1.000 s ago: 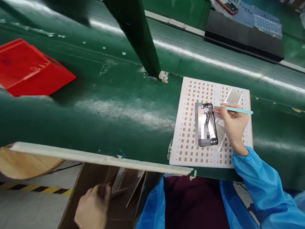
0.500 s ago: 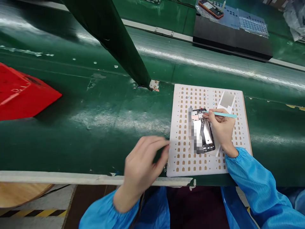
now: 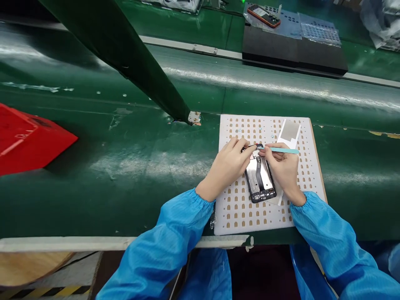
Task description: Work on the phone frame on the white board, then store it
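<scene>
An opened smartphone [image 3: 260, 179] lies face down on a white perforated foam board [image 3: 250, 216], showing its dark frame, metal plates and a black flex strip. My left hand [image 3: 226, 164] reaches over from the left, its fingertips pinched at the phone's upper end; whatever lies between them is hidden. My right hand [image 3: 281, 164] grips a teal-handled pick [image 3: 281, 150], its thin tip at the same upper end. A pale film sheet [image 3: 289, 131] lies on the board just above my right hand.
The board rests on a green belt-covered bench [image 3: 125, 166]. A dark green post [image 3: 134, 58] slants across its far side, and a red plastic sheet [image 3: 28, 141] lies at the left. Further back stands a black box [image 3: 290, 52] bearing a phone in an orange case [image 3: 264, 16].
My left hand has come up from below the bench edge and now sits at the phone's upper end. The view has shifted, so the board appears further left and lower.
</scene>
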{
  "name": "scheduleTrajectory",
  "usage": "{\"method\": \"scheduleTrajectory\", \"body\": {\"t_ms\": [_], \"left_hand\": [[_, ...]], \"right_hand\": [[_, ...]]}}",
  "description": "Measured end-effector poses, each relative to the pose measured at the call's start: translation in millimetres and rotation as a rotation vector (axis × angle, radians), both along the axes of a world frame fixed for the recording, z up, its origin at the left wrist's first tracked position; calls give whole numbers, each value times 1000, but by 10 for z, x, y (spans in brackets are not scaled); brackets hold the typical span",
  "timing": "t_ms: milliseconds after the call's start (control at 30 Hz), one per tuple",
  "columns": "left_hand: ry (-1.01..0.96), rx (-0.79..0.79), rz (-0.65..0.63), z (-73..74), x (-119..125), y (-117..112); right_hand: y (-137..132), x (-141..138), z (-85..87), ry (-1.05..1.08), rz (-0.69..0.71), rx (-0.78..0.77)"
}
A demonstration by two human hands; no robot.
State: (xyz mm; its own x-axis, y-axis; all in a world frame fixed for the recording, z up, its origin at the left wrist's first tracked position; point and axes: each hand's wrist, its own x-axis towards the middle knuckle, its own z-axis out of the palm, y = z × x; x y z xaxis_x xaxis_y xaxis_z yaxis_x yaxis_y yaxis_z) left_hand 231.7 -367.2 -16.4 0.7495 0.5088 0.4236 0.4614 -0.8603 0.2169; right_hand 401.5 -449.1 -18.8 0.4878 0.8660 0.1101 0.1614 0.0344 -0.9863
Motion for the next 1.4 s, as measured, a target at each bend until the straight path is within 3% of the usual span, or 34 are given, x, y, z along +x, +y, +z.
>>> {"method": "scheduleTrajectory", "body": {"t_ms": [167,300,433,533,733,1267,1400], "left_hand": [[136,91,-37,39,-10,35],[81,60,-21,184,1,-21],[7,-48,-166,281,40,-230],[41,-149,-288,223,56,-376],[103,-210,-282,53,59,-429],[101,-221,-283,68,84,-436],[78,-244,-284,58,58,-433]], "right_hand": [[-166,211,222,-8,-24,21],[-464,398,375,-33,-97,4],[-670,409,293,44,-79,-67],[-696,344,198,93,-60,-78],[-664,304,121,80,-31,-80],[-684,292,68,74,-31,-76],[-699,309,205,83,-33,-55]]}}
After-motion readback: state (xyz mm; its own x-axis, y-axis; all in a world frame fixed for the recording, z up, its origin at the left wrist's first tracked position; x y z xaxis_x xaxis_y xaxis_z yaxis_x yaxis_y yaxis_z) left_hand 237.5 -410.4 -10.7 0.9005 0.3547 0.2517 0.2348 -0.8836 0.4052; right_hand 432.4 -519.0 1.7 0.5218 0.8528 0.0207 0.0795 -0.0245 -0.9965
